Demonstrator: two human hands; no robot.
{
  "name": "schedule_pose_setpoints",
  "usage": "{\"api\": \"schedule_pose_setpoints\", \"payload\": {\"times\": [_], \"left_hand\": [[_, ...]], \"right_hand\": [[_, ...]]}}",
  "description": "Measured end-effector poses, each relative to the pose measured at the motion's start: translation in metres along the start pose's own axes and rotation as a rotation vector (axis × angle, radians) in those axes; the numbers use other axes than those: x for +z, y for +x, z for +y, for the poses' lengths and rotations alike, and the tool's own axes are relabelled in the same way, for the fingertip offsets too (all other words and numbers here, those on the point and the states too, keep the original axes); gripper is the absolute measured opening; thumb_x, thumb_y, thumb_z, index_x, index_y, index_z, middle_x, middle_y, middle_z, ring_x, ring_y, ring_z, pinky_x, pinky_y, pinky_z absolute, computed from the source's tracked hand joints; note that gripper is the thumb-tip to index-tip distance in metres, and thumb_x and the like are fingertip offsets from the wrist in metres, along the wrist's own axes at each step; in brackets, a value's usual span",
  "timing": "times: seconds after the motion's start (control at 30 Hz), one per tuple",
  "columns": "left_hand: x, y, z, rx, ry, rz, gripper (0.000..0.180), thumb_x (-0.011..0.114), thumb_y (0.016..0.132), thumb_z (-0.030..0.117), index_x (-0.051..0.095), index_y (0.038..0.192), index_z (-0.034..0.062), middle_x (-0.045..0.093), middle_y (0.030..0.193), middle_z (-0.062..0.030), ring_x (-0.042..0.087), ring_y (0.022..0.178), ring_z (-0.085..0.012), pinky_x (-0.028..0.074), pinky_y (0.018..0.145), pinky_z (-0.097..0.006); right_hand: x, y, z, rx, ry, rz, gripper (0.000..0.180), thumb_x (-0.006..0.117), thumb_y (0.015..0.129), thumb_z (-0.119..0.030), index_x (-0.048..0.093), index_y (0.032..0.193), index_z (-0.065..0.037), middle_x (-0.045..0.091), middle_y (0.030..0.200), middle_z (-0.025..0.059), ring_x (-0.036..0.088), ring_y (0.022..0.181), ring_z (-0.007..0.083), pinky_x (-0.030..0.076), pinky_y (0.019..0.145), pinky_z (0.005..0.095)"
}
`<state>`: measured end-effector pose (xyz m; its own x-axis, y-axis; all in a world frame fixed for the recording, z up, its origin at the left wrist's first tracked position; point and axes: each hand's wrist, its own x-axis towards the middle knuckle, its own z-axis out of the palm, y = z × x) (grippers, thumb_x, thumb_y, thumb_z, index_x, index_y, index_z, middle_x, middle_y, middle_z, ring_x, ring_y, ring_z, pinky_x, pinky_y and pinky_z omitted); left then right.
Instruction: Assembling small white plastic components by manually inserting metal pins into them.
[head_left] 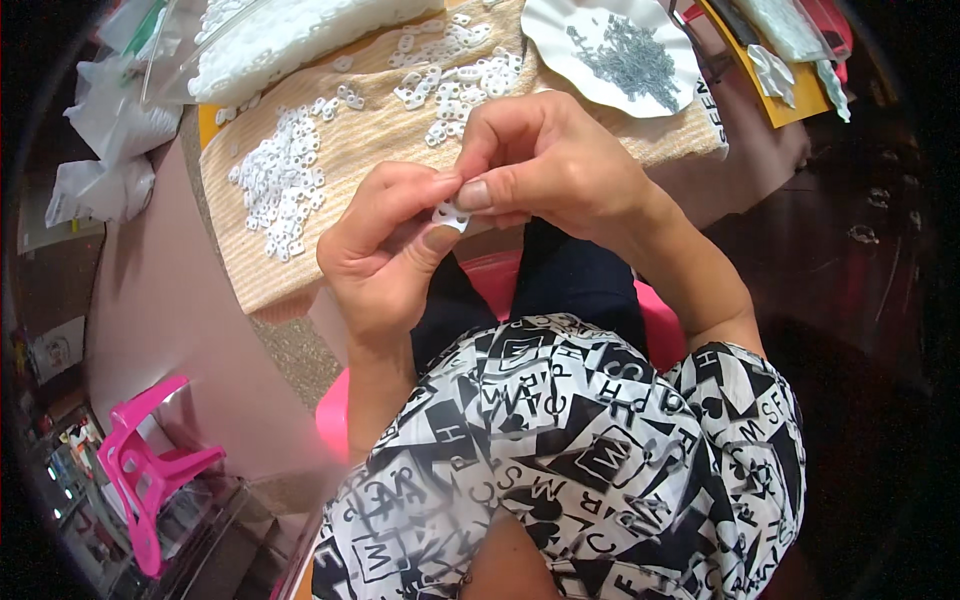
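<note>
A small white plastic piece with holes (452, 217) is pinched between the thumb and fingers of my left hand (385, 235). My right hand (555, 165) meets it from the other side, thumb and forefinger pressed together at the piece's upper edge. Whatever those right fingertips grip is hidden. Both hands hover over the near edge of a peach striped towel (370, 130). Left of them lies a heap of similar white pieces (280, 180), and beyond them is a looser scatter of white pieces (475, 85). A white scalloped plate (550, 45) at the far right holds many small grey parts (635, 65).
A clear container full of white pieces (300, 45) stands at the back left. Plastic bags (110, 130) hang left of it. A yellow board with packets (785, 95) sits at the far right. On the left is a pink plastic stool (150, 470).
</note>
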<state>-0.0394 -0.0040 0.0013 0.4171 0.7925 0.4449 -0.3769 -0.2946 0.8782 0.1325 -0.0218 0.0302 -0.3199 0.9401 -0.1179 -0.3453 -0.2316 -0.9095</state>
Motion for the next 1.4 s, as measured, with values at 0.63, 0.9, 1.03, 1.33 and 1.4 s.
{"api": "schedule_pose_setpoints", "payload": {"times": [0.63,0.9,1.03,1.33,1.4], "left_hand": [[0.008,-0.006,-0.002,0.067,0.053,0.11,0.019,0.066,0.07,-0.003,0.06,0.088,-0.0021,0.057,0.087,-0.0109,0.054,0.079,-0.0157,0.043,0.068,-0.022],[0.006,-0.005,-0.006,0.105,0.13,0.128,0.02,0.067,0.069,-0.003,0.059,0.088,-0.0018,0.057,0.085,-0.0101,0.054,0.077,-0.0153,0.044,0.066,-0.023],[0.003,-0.005,-0.006,0.089,0.07,0.131,0.019,0.067,0.071,0.0,0.059,0.088,-0.0023,0.057,0.086,-0.0098,0.053,0.078,-0.0145,0.043,0.067,-0.022],[-0.007,0.004,-0.001,0.089,-0.036,0.108,0.022,0.067,0.071,0.0,0.06,0.092,-0.0022,0.055,0.092,-0.0122,0.052,0.08,-0.0157,0.041,0.068,-0.022],[-0.009,0.003,0.0,0.106,-0.037,0.094,0.023,0.067,0.07,-0.001,0.061,0.093,-0.002,0.055,0.093,-0.0128,0.052,0.081,-0.0162,0.041,0.069,-0.022]], "right_hand": [[0.014,-0.006,-0.005,-0.032,-0.166,0.123,0.006,0.064,0.069,-0.003,0.06,0.07,0.002,0.056,0.058,0.0018,0.049,0.052,0.0049,0.038,0.046,0.0187],[0.016,-0.003,0.0,-0.098,-0.251,0.163,0.006,0.063,0.069,-0.003,0.059,0.07,0.002,0.056,0.058,0.0018,0.049,0.051,0.0046,0.039,0.045,0.0192],[0.018,-0.003,-0.001,-0.041,-0.201,0.152,0.008,0.064,0.07,-0.002,0.059,0.074,0.003,0.057,0.061,0.0029,0.05,0.053,0.0054,0.041,0.046,0.0205],[0.022,-0.005,0.007,-0.284,-0.33,0.117,0.02,0.065,0.071,-0.002,0.059,0.089,0.0,0.06,0.074,0.0046,0.055,0.069,0.0079,0.045,0.06,0.0227],[0.021,-0.004,0.008,-0.311,-0.321,0.118,0.021,0.067,0.07,-0.003,0.059,0.089,-0.001,0.06,0.074,0.0054,0.056,0.068,0.0085,0.046,0.059,0.0236]]}}
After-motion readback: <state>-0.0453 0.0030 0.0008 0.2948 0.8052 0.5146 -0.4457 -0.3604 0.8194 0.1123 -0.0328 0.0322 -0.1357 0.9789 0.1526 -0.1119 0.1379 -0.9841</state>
